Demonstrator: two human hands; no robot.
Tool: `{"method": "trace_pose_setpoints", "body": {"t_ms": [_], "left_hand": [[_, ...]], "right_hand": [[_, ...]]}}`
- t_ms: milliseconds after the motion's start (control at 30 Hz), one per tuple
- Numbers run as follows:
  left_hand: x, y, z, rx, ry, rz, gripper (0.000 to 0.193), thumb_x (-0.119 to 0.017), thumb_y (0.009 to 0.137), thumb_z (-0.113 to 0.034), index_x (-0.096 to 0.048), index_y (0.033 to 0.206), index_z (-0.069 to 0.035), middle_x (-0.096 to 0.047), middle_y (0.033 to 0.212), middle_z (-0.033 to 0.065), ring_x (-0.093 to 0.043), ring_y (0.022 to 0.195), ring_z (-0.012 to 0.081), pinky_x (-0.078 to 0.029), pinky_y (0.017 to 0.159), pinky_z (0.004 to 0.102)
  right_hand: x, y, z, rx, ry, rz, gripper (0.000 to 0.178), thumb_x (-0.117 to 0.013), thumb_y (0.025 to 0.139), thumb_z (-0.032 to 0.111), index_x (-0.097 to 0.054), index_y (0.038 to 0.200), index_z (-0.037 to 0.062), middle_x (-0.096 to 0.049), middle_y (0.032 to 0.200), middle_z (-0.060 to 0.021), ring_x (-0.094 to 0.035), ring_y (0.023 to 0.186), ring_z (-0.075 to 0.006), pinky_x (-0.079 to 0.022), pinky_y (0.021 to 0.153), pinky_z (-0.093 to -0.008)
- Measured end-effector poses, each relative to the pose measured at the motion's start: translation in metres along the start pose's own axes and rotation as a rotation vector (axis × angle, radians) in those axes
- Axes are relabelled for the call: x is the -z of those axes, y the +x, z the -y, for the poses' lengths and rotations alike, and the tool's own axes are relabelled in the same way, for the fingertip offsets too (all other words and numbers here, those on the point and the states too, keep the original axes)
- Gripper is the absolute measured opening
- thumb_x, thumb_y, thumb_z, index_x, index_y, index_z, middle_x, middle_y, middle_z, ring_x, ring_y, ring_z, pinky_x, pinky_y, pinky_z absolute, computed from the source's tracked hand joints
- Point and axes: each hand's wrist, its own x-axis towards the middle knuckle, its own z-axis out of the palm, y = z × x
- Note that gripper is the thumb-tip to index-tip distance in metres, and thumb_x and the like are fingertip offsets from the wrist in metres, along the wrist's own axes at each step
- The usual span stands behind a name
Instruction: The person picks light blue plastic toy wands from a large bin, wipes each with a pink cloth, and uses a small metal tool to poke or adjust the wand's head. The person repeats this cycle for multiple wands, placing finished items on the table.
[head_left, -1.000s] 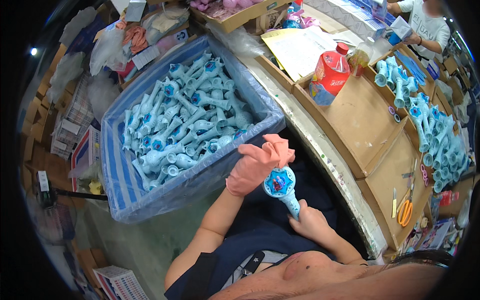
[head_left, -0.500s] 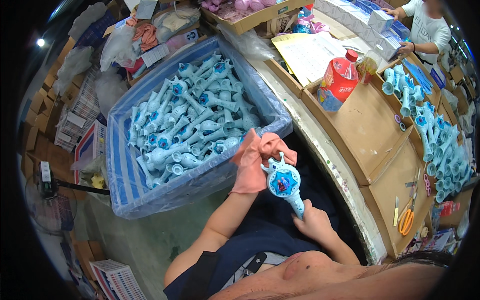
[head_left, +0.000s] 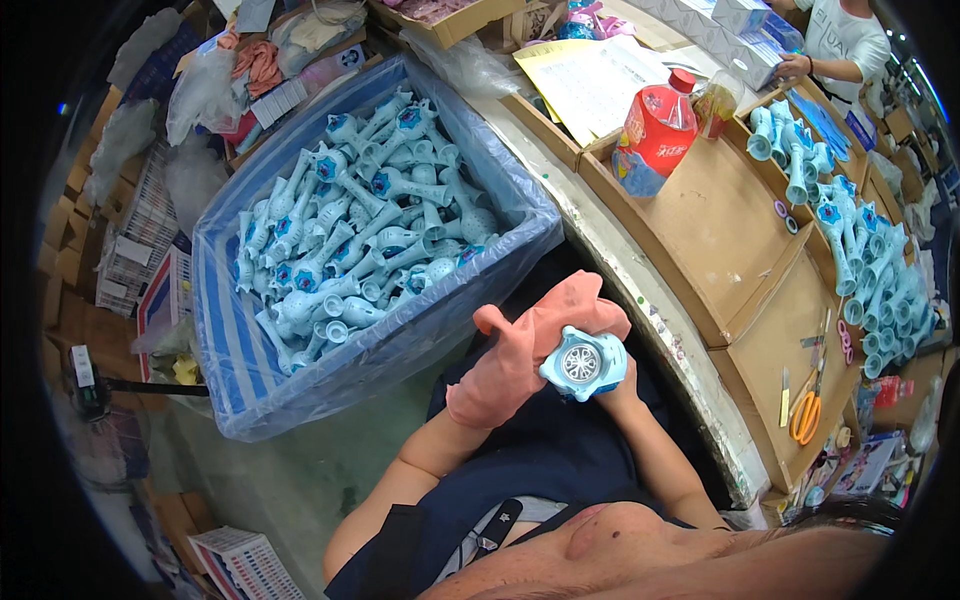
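My right hand (head_left: pixel 622 392) is closed round a light-blue toy wand (head_left: pixel 583 364), gripping it from the near right side. The wand is tilted so that a rounded face with a silver snowflake-like disc turns up towards me; its handle is mostly hidden. A salmon-pink cloth (head_left: pixel 540 345) covers my left hand (head_left: pixel 485 395), which holds it against the wand's left and far side. The fingers under the cloth are hidden. Beyond my left hand, a blue bin (head_left: pixel 300 405) lined with clear plastic holds a heap of similar wands (head_left: pixel 350 220).
To the right, a workbench carries shallow cardboard trays (head_left: pixel 690 240), a red-labelled bottle (head_left: pixel 657 135), orange-handled scissors (head_left: pixel 806 410), a cutter (head_left: pixel 784 398) and more stacked wands (head_left: pixel 875 280). Papers (head_left: pixel 590 90) lie farther back. A co-worker (head_left: pixel 845 45) handles boxes at the far right.
The wand has turned from its picture face to the snowflake disc, its head tipped up towards me. The cloth-covered hand has come round against it. The whole view has shifted slightly.
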Motion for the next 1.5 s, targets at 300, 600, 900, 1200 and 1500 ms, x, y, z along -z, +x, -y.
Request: {"method": "trace_pose_setpoints", "body": {"t_ms": [300, 600, 900, 1200, 1500], "left_hand": [[0.005, 0.000, 0.014, -0.141, 0.347, -0.043, 0.051, -0.041, 0.099, -0.042, -0.069, 0.101, 0.000, -0.068, 0.114, 0.0153, -0.059, 0.111, 0.0293, -0.038, 0.111, 0.0403], [0.010, -0.008, 0.032, -0.117, -0.608, -0.212, 0.045, -0.041, 0.106, -0.040, -0.059, 0.092, -0.001, -0.059, 0.121, 0.0197, -0.069, 0.092, 0.0340, -0.055, 0.084, 0.0443], [0.006, -0.008, 0.051, -0.033, -0.789, -0.408, 0.073, -0.039, 0.094, -0.068, -0.057, 0.104, 0.002, -0.066, 0.089, 0.0170, -0.065, 0.078, 0.0283, -0.054, 0.074, 0.0387], [0.003, -0.049, 0.090, -0.039, 0.015, -0.414, 0.068, -0.066, 0.094, -0.026, -0.034, 0.149, -0.002, -0.054, 0.135, 0.0130, -0.056, 0.122, 0.0251, -0.042, 0.106, 0.0352], [-0.001, -0.054, 0.066, -0.091, 1.222, -0.214, 0.080, -0.074, 0.085, -0.026, -0.030, 0.143, 0.007, -0.057, 0.127, 0.0176, -0.065, 0.109, 0.0292, -0.048, 0.096, 0.0370]], "right_hand": [[0.014, 0.002, 0.011, 0.018, -0.088, -0.045, 0.037, -0.074, 0.076, 0.008, -0.057, 0.108, -0.0007, -0.064, 0.083, -0.0171, -0.066, 0.075, -0.0364, -0.053, 0.064, -0.0429], [0.054, 0.007, 0.033, -0.033, -0.105, 0.055, 0.039, -0.086, 0.069, 0.021, -0.064, 0.099, 0.0091, -0.066, 0.084, -0.0115, -0.066, 0.073, -0.0317, -0.053, 0.063, -0.0409], [0.056, -0.001, 0.075, -0.494, 0.439, 0.389, 0.036, -0.077, 0.088, 0.036, -0.070, 0.102, 0.0036, -0.071, 0.075, -0.0131, -0.073, 0.069, -0.0281, -0.056, 0.064, -0.0370], [0.040, 0.028, 0.070, -0.461, 0.786, 0.660, 0.047, -0.068, 0.090, 0.010, -0.054, 0.134, 0.0036, -0.065, 0.115, -0.0036, -0.063, 0.104, -0.0164, -0.048, 0.092, -0.0309], [0.133, 0.107, 0.091, 0.040, 0.282, -0.143, 0.030, -0.077, 0.082, 0.006, -0.070, 0.111, 0.0071, -0.061, 0.127, -0.0149, -0.060, 0.115, -0.0319, -0.049, 0.095, -0.0400]]}}
